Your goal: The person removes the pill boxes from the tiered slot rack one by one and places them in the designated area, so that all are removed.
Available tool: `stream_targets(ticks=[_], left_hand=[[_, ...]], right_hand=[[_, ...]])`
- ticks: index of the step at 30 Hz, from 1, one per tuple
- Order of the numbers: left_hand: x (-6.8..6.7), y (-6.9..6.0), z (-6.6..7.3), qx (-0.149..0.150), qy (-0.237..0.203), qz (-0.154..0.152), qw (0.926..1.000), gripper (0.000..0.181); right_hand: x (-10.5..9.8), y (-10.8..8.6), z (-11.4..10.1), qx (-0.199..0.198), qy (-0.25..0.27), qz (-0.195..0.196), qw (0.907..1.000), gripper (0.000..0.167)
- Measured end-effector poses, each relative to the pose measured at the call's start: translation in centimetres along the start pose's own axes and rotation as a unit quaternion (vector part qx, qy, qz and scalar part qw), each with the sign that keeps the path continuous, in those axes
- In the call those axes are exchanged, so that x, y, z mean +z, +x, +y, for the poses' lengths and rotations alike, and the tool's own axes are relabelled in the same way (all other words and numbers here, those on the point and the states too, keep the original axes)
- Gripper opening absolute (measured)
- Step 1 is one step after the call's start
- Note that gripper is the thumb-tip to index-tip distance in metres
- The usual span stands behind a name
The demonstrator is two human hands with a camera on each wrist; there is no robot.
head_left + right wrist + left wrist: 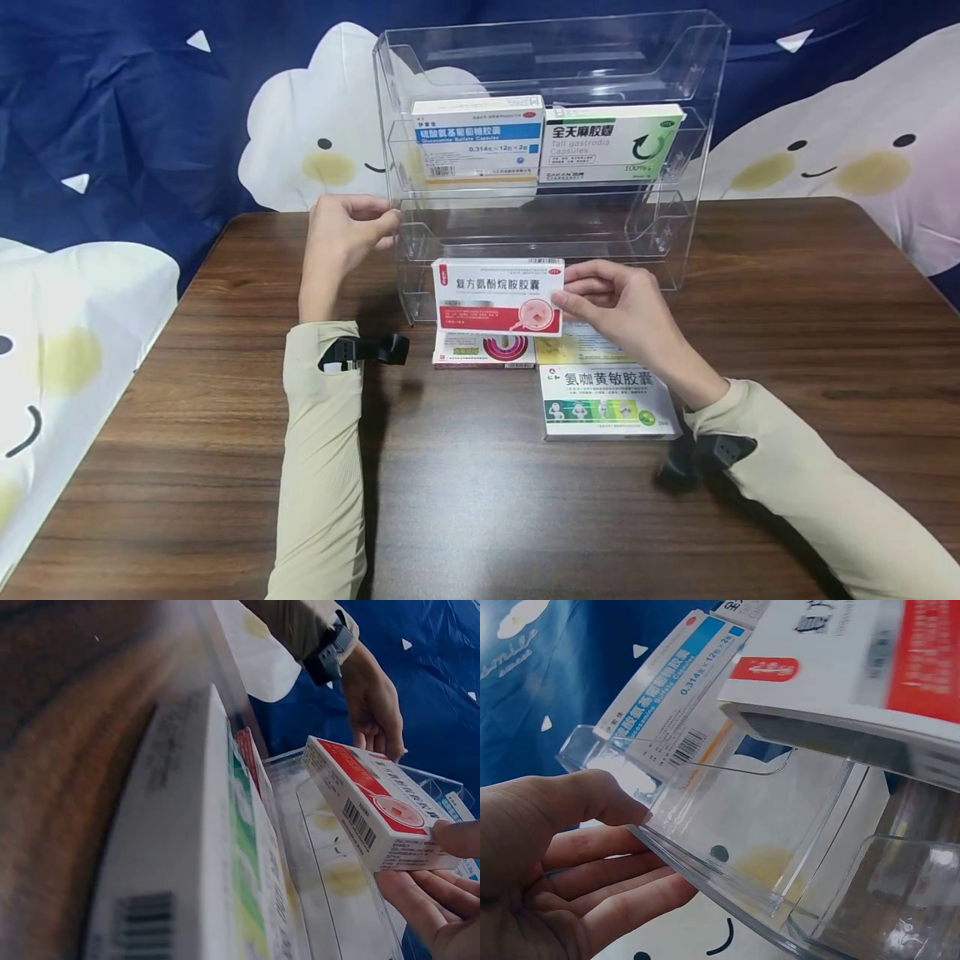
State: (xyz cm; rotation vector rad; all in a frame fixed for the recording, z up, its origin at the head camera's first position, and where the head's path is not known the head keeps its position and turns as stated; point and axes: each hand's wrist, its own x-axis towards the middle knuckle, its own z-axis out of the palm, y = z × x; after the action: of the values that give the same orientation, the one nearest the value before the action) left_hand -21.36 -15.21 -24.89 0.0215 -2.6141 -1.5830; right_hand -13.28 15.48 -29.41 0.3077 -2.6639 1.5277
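My right hand grips a red-and-white medicine box by its right end, thumb in front and fingers behind. The box is held in front of the lower tiers of a clear plastic rack, its printed face toward the head camera. With thumb and fingers, my left hand pinches the rack's left side edge; the left wrist view shows the thumb on that edge. A blue-and-white medicine box and a green-and-white medicine box stand side by side in an upper tier.
On the wooden table, below the held box, lie a white box with a pink ring design, a partly covered yellow box and a white box with a green strip. A blue patterned cloth hangs behind.
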Motion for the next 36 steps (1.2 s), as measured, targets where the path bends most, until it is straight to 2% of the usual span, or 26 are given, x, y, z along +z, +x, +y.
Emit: stream_targets(ticks=[10, 20, 29, 32, 36], left_hand=[[0.0, 0.0, 0.0, 0.005, -0.001, 0.001, 1.0000, 0.027], [0.0, -0.1, 0.0, -0.001, -0.018, 0.000, 0.9998, 0.028], [0.1, 0.0, 0.1, -0.007, -0.035, -0.004, 0.9994, 0.028], [0.1, 0.0, 0.0, -0.009, -0.033, -0.005, 0.9994, 0.029], [0.0, 0.0, 0.0, -0.010, -0.029, -0.005, 0.9995, 0.029]], right_hand=[[1.0, -1.5, 0.4, -0.008, -0.015, -0.036, 0.9992, 0.028], [2.1, -3.2, 0.3, 0.006, 0.024, -0.075, 0.9969, 0.029], [3.0, -4.6, 0.3, 0.011, 0.033, -0.095, 0.9949, 0.033], [3.2, -4.8, 0.3, 0.023, 0.073, -0.114, 0.9905, 0.041], [3.2, -5.1, 0.2, 0.064, 0.145, -0.147, 0.9763, 0.051]])
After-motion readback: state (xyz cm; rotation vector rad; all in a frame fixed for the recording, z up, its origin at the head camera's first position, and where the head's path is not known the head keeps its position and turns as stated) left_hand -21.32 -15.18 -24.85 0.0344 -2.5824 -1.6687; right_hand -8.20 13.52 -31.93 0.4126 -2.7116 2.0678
